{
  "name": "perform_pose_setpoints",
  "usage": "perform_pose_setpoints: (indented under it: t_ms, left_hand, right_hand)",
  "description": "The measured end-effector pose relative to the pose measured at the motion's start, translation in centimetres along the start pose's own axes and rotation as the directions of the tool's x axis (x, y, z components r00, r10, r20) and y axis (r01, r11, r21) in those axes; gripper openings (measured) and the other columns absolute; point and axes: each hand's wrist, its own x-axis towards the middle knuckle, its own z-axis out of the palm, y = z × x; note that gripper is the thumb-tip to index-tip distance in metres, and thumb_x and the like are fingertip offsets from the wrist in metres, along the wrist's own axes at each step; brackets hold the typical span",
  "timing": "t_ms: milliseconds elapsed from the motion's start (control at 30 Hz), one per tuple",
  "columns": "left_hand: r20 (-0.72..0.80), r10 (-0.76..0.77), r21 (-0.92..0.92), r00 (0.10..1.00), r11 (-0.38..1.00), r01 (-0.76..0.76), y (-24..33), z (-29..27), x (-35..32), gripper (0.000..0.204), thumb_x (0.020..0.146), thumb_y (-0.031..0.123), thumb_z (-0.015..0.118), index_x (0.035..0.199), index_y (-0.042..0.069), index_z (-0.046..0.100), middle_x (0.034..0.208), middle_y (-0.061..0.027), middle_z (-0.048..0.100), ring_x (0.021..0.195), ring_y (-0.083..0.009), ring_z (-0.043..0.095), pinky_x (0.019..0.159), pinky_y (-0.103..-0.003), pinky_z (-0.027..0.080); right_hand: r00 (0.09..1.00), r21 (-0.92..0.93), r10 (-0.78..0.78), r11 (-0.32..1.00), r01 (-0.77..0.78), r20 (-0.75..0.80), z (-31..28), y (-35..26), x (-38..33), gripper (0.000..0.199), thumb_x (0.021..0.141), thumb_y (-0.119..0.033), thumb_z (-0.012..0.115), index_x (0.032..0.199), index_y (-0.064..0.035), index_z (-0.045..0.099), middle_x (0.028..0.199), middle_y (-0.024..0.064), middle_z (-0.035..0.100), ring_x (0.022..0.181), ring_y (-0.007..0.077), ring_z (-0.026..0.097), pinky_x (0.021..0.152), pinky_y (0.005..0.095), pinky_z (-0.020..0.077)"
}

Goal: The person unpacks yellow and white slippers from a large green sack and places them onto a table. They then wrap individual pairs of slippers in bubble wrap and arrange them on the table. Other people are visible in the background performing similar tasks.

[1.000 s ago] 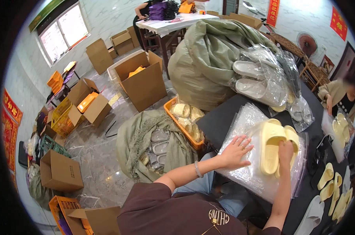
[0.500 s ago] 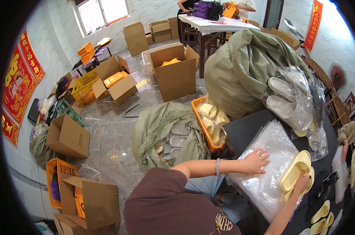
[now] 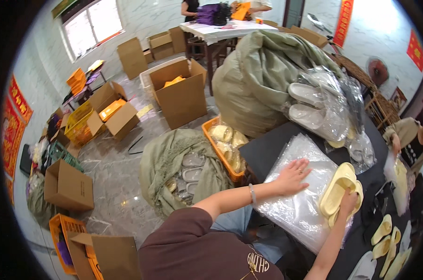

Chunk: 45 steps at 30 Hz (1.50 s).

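Observation:
My left hand (image 3: 293,178) lies flat, fingers stretched out, on a stack of clear plastic bags (image 3: 295,221) at the black table's near side. My right hand (image 3: 348,203) grips a pair of pale yellow slippers (image 3: 334,193) resting over the right part of the stack. Its fingertips are partly hidden against the slippers. Past the stack, grey slippers in clear bags (image 3: 309,114) lie against a large green sack (image 3: 248,84). More yellow slippers (image 3: 382,246) and a grey slipper (image 3: 363,267) lie at the lower right.
A co-worker's hand (image 3: 395,143) is at the right, by a bagged yellow slipper (image 3: 400,175). Left of the table stand an orange crate (image 3: 220,158) and an open green sack (image 3: 160,161) of bagged slippers. Cardboard boxes (image 3: 181,105) stand about the floor; two people work at a far white table (image 3: 211,33).
The view has swung to the right, so the room shifts left and more of the co-worker at the right shows. Both my hands keep nearly the same places on the bags and the slippers.

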Motion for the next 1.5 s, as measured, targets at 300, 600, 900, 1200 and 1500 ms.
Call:
perform_pose_setpoints:
  t_ms: [300, 600, 900, 1200, 1500]
  left_hand:
    - [0.010, 0.012, 0.019, 1.000, 1.000, -0.012, 0.2, -0.2, 0.0, 0.062, 0.094, 0.047, 0.034, 0.141, 0.006, 0.033, 0.151, -0.0181, 0.019, 0.141, -0.0308, 0.014, 0.114, -0.042, 0.010]
    - [0.014, 0.027, 0.030, 1.000, 0.999, -0.027, 0.5, 0.0, 0.1, 0.062, 0.094, 0.046, 0.034, 0.141, 0.006, 0.033, 0.150, -0.0181, 0.019, 0.141, -0.0309, 0.015, 0.114, -0.043, 0.010]
    - [0.033, 0.052, 0.127, 0.998, 0.990, -0.056, 0.7, 0.2, 0.6, 0.060, 0.094, 0.044, 0.036, 0.141, 0.007, 0.034, 0.148, -0.0199, 0.024, 0.139, -0.0328, 0.019, 0.112, -0.047, 0.015]
    - [0.051, 0.055, 0.124, 0.997, 0.990, -0.061, 1.0, 0.5, 1.0, 0.059, 0.093, 0.044, 0.039, 0.140, 0.007, 0.036, 0.148, -0.0184, 0.026, 0.139, -0.0319, 0.019, 0.112, -0.046, 0.014]
    - [0.022, 0.057, 0.135, 0.998, 0.989, -0.060, 0.7, 0.1, 0.5, 0.058, 0.091, 0.039, 0.045, 0.138, 0.007, 0.039, 0.148, -0.0180, 0.027, 0.138, -0.0322, 0.022, 0.111, -0.046, 0.015]
  right_hand:
    - [0.999, 0.047, 0.038, 0.998, -0.038, 0.004, -0.7, -0.4, -0.1, 0.049, 0.088, -0.037, 0.051, 0.109, 0.0068, 0.055, 0.109, 0.0271, 0.058, 0.099, 0.0425, 0.056, 0.085, 0.0476, 0.0432]
    - [0.999, 0.203, -0.005, 0.979, -0.005, 0.048, -1.0, 2.2, 2.8, 0.048, 0.088, -0.035, 0.052, 0.097, 0.0123, 0.057, 0.102, 0.0300, 0.060, 0.096, 0.0441, 0.056, 0.082, 0.0466, 0.0429]
    - [0.976, 0.590, -0.094, 0.784, 0.193, -0.196, -12.1, 1.5, 3.9, 0.036, 0.088, -0.032, 0.056, 0.087, 0.0034, 0.063, 0.066, 0.0031, 0.055, 0.062, 0.0147, 0.050, 0.059, 0.0327, 0.0386]
    - [0.958, 0.618, 0.132, 0.784, 0.055, -0.253, -25.2, 7.7, 0.0, 0.031, 0.087, -0.028, 0.061, 0.089, 0.0027, 0.065, 0.068, 0.0005, 0.058, 0.062, 0.0095, 0.050, 0.056, 0.0295, 0.0388]
    - [0.897, 0.300, 0.398, 0.894, -0.333, -0.191, -31.9, 25.1, -1.6, 0.028, 0.077, -0.013, 0.059, 0.098, 0.0045, 0.063, 0.089, 0.0102, 0.065, 0.080, 0.0193, 0.061, 0.070, 0.0319, 0.0462]
